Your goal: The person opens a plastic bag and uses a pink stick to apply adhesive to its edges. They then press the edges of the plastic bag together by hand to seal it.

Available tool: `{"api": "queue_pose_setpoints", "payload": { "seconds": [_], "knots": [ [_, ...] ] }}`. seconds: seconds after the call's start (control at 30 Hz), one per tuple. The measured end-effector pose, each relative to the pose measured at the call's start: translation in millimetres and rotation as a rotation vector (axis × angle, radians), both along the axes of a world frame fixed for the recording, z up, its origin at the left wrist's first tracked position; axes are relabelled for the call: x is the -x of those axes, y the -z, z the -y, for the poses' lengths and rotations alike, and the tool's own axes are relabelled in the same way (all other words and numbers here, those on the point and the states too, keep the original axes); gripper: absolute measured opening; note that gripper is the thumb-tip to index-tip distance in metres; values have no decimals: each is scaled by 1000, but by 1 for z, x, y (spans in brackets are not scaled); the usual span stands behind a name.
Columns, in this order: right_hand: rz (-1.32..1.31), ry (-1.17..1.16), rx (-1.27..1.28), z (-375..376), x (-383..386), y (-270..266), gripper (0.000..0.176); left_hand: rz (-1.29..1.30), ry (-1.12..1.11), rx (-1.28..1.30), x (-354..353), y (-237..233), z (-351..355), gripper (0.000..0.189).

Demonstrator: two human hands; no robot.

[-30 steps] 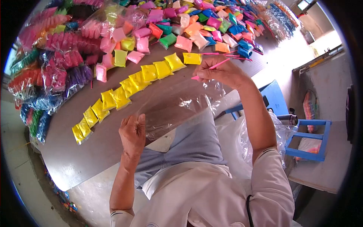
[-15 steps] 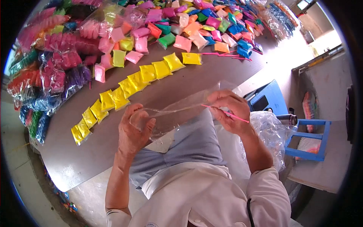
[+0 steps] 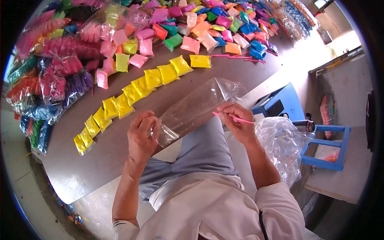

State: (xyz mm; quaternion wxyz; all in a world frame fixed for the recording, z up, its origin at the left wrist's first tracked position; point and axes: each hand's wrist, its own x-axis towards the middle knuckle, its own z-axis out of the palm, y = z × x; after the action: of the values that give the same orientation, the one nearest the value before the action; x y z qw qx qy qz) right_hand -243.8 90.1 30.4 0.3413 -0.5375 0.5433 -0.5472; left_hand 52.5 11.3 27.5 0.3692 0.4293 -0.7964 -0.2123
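Note:
A long clear plastic bag [image 3: 196, 102] stretches slantwise over the table edge and my lap. At its lower end my left hand [image 3: 141, 134] is closed, pinching the crumpled film between fingers and thumb. My right hand [image 3: 239, 125] is closed on a thin pink stick [image 3: 245, 121], which points out on both sides of the fingers. The bag's wrinkled upper end rises just beyond this hand. Past the bag, a slanting row of flat yellow packets [image 3: 139, 90] lies on the table [image 3: 72, 172], partly overlapping.
Loose packets in many colours [image 3: 200, 28] are heaped at the back. Bagged packets [image 3: 60, 76] pile up at the left. Several pink sticks [image 3: 230, 56] lie behind the row's right end. To my right are a blue box [image 3: 288, 104], crumpled clear plastic [image 3: 276, 140] and a blue stool [image 3: 342, 154].
My right hand has moved slightly down and left with the pink stick. The bag's far end has swung up and opened out beyond it. My left fingers have closed tighter on the film.

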Motion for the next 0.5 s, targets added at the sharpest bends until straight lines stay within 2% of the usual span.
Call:
{"api": "queue_pose_setpoints", "payload": {
  "seconds": [0.07, 0.17, 0.3, 0.37, 0.4, 0.47, 0.5],
  "knots": [
    [-41, 50, -148, -15, 2, 10, 8, 10, 6, -41, 2, 11, -6, 12],
    [-4, 43, -170, -27, 6, 24, 8, 26, 37, -35, 6, 14, -12, 14],
    [78, 74, -352, -35, 4, 4, 7, 37, 32, 38, 9, 16, -16, 18],
    [56, 116, -659, -38, 5, -20, 10, 35, 33, 46, 10, 17, -18, 19],
    [53, 112, -661, -40, 2, -33, 10, 46, 42, 53, 12, 18, -18, 21],
    [-128, 41, -256, -50, -5, -57, 8, 60, 50, 49, 12, 18, -23, 22],
    [-131, 41, -258, -47, -11, -65, 8, 73, 47, 37, 14, 17, -24, 23]
  ]
}}
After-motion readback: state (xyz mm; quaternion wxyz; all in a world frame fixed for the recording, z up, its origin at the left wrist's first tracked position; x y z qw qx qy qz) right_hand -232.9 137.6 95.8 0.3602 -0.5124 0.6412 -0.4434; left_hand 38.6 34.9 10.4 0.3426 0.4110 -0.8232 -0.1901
